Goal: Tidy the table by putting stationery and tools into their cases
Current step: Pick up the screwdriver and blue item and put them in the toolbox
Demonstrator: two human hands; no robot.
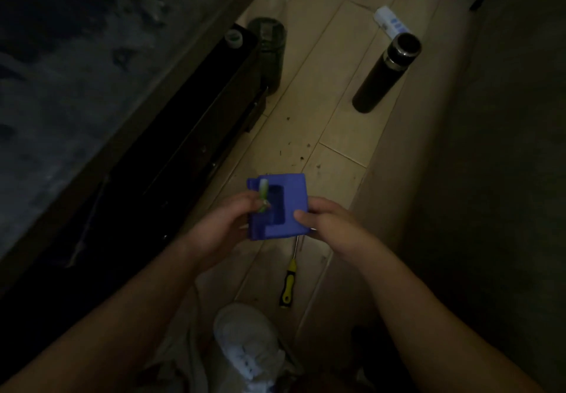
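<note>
Two hands, both occupied. Right hand (330,224): thumb and fingers clamped on the right edge of a blue case (291,206), held up over the floor (321,117), probably to steady it. Left hand (220,227): fingertips pinching a small pale green piece (263,192) at the case's left slot, seemingly to seat it; too dim to identify. Screwdriver (288,285), yellow-and-black handle: lying on the tiles just below the case, not yet packed. Black flask (386,71): upright, well apart.

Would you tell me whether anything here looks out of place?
Yes: a yellow-handled screwdriver lies loose on the floor below the blue case, and a white tube lies on its side beyond the black flask.
</note>
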